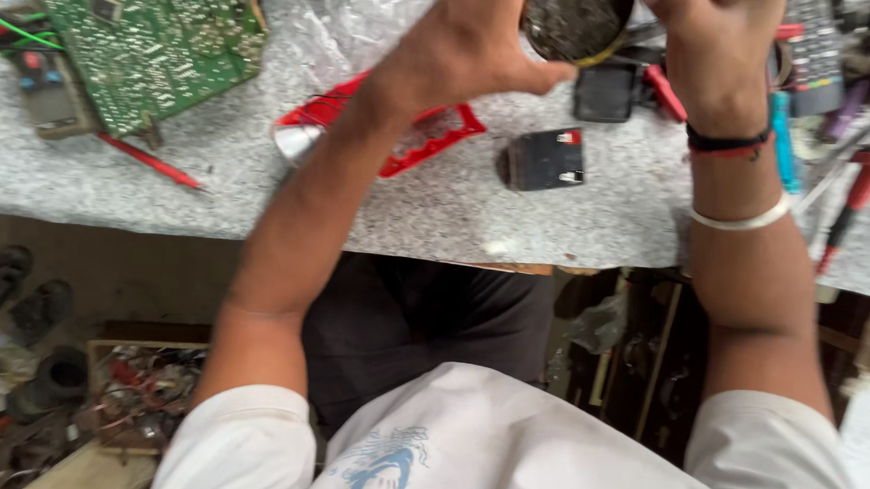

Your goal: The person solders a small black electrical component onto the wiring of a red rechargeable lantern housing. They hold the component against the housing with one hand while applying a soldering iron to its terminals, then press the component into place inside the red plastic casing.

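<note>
Speckled grey worktop (437,210) in daylight, dusty floor (136,278) and cluttered wooden crate (145,388) beneath.

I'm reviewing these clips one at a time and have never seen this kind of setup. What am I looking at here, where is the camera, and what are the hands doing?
There is no machine: a person works with bare hands, and the one camera sits on their head, looking down past their white shirt. The left hand and right hand together hold a round dark object with a metal rim at the top edge; it is too blurred to identify. Below them is a speckled grey worktop. On it lie a green circuit board, a red plastic frame, a small black battery-like block and red-handled tools. Shoes lie on the floor.
</note>
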{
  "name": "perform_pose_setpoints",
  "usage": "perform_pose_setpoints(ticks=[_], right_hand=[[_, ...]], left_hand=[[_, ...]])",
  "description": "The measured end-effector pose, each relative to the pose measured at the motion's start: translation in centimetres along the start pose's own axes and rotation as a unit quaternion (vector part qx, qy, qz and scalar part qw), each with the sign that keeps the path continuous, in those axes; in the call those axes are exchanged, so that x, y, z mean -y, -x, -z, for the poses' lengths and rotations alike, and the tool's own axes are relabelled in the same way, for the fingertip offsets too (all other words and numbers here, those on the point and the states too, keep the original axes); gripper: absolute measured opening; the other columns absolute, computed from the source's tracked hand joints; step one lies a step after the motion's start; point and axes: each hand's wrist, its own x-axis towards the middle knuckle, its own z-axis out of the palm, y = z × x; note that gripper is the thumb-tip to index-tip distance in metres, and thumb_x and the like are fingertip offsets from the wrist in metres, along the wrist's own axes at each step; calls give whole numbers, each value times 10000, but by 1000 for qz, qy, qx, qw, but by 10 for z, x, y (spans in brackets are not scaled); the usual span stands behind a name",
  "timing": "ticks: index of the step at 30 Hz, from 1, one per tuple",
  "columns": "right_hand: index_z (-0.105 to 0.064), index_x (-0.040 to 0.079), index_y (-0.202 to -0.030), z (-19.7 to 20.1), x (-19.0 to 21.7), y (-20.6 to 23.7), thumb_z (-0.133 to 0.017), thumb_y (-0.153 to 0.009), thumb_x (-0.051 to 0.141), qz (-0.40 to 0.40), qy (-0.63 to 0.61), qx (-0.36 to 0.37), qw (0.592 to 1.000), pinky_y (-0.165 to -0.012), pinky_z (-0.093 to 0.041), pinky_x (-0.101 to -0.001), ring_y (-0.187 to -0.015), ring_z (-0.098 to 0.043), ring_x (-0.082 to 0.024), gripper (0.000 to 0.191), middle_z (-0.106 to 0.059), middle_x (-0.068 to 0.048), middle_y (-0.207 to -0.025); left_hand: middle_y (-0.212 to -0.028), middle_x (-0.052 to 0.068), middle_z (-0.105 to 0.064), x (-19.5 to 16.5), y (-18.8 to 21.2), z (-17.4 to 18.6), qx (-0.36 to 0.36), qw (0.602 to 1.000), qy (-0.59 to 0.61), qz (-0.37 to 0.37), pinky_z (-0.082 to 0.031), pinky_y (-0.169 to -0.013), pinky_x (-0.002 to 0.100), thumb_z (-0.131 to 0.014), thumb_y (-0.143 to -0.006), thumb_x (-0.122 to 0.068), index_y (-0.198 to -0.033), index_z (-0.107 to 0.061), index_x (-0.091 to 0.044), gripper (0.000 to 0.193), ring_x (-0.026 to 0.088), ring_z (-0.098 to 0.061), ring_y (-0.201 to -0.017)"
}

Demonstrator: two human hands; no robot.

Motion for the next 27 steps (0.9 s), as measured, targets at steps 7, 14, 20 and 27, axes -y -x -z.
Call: perform_pose_setpoints(ticks=[7,14,20,27], right_hand=[[-656,11,-1077,-44,17,2,-791,-1038,95,47,55,19,997,-908,-588,-240,-1015,-706,-140,164,-714,-57,-1096],[-688,-40,-1133,-45,7,4,-818,-1056,-56,91,118,29,988,-932,-585,-253,-1036,-713,-173,152,-729,-124,-1107],[-715,-28,-1157,-40,2,11,-804,-1039,-75,101,149,11,984,-896,-572,-233,-1016,-708,-149,155,-735,-118,-1099],[-742,-46,-1060,-44,15,8,-856,-1013,-33,104,242,21,964,-674,-492,-210,-791,-651,-124,124,-746,-114,-1003]], left_hand=[[-1476,120,-535,1,21,-4,-7,969,245,-31,-557,-1189,308,-992,-940,-134,-1536,-243,-95,957,217,-597,-1395],[-1605,147,-421,-3,27,-5,24,919,393,38,-493,-1278,325,-938,-1004,36,-1591,-181,-83,966,215,-467,-1501],[-1575,142,-426,-9,22,-6,13,937,348,14,-485,-1269,312,-949,-982,34,-1578,-169,-64,986,210,-455,-1486],[-1552,126,-472,-5,27,-8,27,943,331,20,-516,-1217,298,-963,-994,13,-1580,-210,-72,958,194,-513,-1424]])
